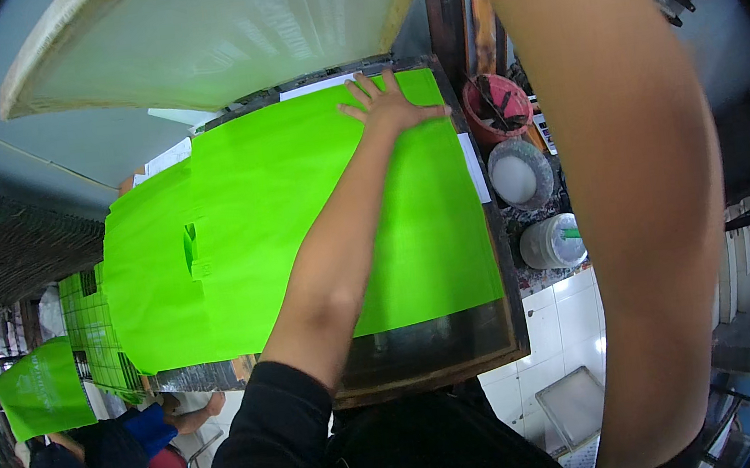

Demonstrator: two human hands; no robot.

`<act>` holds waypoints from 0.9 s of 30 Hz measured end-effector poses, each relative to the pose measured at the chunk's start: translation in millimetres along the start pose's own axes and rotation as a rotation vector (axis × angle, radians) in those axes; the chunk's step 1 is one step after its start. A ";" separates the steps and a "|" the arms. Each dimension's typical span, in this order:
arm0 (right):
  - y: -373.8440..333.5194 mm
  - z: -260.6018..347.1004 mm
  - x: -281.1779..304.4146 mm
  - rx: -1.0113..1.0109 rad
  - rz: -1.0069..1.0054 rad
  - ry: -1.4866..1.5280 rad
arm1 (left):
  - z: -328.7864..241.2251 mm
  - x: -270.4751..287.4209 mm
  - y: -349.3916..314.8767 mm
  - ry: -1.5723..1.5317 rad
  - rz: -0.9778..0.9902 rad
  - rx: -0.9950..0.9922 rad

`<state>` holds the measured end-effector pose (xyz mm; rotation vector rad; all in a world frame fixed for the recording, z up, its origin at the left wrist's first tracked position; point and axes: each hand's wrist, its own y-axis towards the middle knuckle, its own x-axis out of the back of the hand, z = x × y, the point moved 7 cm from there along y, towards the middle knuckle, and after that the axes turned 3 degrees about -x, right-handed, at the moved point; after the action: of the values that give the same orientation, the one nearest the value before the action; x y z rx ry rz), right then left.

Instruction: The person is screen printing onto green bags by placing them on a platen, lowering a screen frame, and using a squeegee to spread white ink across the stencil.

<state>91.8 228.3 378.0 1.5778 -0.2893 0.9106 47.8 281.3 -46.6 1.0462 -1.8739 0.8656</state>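
My left hand (pixel 387 111) lies flat with its fingers spread on a bright green fabric bag (pixel 284 170), close to the bag's far right corner. The bag rests on a dark wooden-edged board (pixel 426 358). To its left lies a second green bag (pixel 154 287), and a small folded green piece shows where the two meet. My right forearm (pixel 639 158) rises along the right side and leaves the picture at the top, so the right hand is hidden from view. Above the far edge of the board, a framed translucent screen (pixel 259 25) stands tilted up.
A red bucket (pixel 497 107), a bowl of white stuff (pixel 517 179) and a white tub (pixel 552 242) stand right of the board. Green bags (pixel 46 387) hang or lie at a rack on the left. A person in dark clothes (pixel 95 460) is at the lower left.
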 end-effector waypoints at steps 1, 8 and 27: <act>-14.4 4.0 3.8 -0.038 -0.004 0.041 | -4.2 16.4 -13.0 -0.225 -0.089 -0.132; -131.1 55.9 -5.9 -0.133 -0.010 0.001 | 70.3 145.4 -242.5 -1.298 -0.311 -0.577; -342.4 129.6 -121.8 -0.229 0.636 0.240 | 192.9 -24.0 -383.5 -1.362 0.060 0.323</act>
<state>282.6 153.6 51.0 1.1565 -0.7206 1.4834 336.5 -34.9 -85.8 2.1097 -2.8837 0.4577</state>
